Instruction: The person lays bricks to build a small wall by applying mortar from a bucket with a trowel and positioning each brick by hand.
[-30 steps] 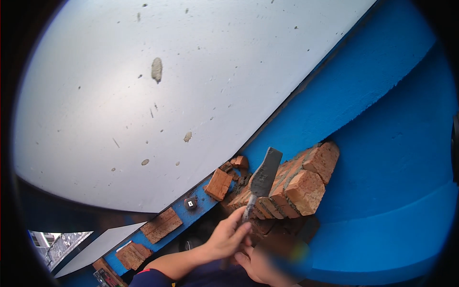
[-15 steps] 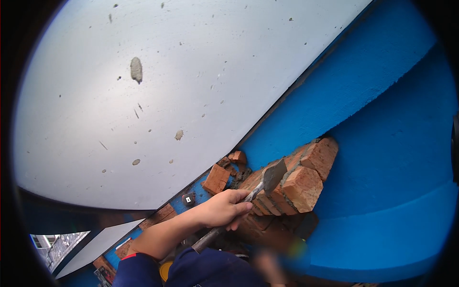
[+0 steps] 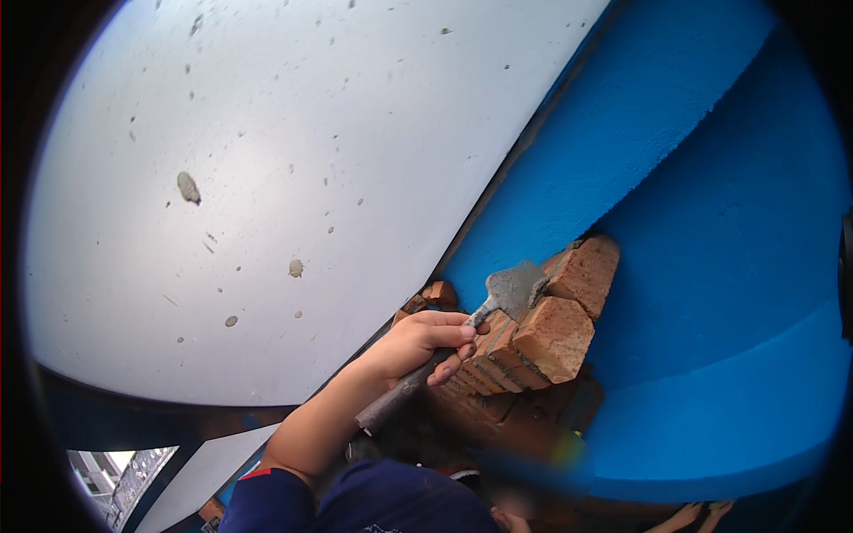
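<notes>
My left hand [image 3: 426, 345] is closed round the handle of a trowel [image 3: 514, 289], its thumb lying along the shank. The mortar-smeared blade lies over the top of a stepped stack of red bricks [image 3: 553, 339], its far edge by the joint behind an end brick. A grey lump of mortar [image 3: 538, 290] shows at that edge. More mortar shows in the joints between the bricks. At the lower edge, a blurred skin-coloured shape may be my right hand [image 3: 511, 521]; its fingers cannot be made out.
A big white panel [image 3: 267, 133] with mortar splashes slopes along the left. Blue wall surfaces [image 3: 711, 266] rise behind and right of the bricks. Loose brick pieces [image 3: 439, 293] lie by the panel's edge. Bare limbs [image 3: 689, 517], whose owner is unclear, show at the lower right.
The trowel blade has turned from edge-up to flatter and moved onto the bricks. My view has shifted, and the dark tape measure has gone from sight. The blurred lower shape has dropped toward the edge.
</notes>
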Available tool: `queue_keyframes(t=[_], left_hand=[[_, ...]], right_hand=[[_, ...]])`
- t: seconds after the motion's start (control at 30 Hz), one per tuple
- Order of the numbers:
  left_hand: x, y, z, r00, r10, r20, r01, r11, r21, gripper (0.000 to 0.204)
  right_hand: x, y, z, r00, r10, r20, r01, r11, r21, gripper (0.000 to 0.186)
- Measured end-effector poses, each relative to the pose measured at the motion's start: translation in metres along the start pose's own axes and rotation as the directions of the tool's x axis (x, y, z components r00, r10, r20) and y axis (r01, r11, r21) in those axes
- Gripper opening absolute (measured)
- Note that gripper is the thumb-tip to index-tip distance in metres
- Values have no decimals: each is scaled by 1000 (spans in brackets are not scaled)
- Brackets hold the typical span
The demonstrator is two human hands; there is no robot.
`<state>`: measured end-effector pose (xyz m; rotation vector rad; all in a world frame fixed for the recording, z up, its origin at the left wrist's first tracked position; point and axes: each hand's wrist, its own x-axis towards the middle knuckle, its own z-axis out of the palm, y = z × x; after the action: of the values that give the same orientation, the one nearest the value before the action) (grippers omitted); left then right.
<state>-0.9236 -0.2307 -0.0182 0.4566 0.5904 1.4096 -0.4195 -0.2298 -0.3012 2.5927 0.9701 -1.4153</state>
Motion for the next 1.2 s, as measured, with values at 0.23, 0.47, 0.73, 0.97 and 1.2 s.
queue_keyframes(t=[0.23, 0.47, 0.73, 0.97, 1.2], left_hand=[[-8, 31, 57, 995, 101, -2, -98, 968, 232, 38], [7, 21, 103, 988, 153, 32, -147, 837, 527, 43], [26, 3, 124, 963, 252, -96, -112, 698, 707, 39], [27, 7, 129, 959, 237, -157, -25, 620, 784, 38], [23, 7, 94, 958, 269, -97, -192, 855, 482, 39]], right_hand=[[26, -17, 34, 971, -86, 224, 83, 996, 23, 29], [35, 5, 34, 967, -94, 238, 59, 987, 152, 25], [102, 96, 67, 945, -24, 326, -57, 969, 239, 32], [145, 147, 101, 939, -89, 331, -63, 905, 420, 15], [-43, -28, -25, 778, -574, -255, 612, 603, 512, 10]])
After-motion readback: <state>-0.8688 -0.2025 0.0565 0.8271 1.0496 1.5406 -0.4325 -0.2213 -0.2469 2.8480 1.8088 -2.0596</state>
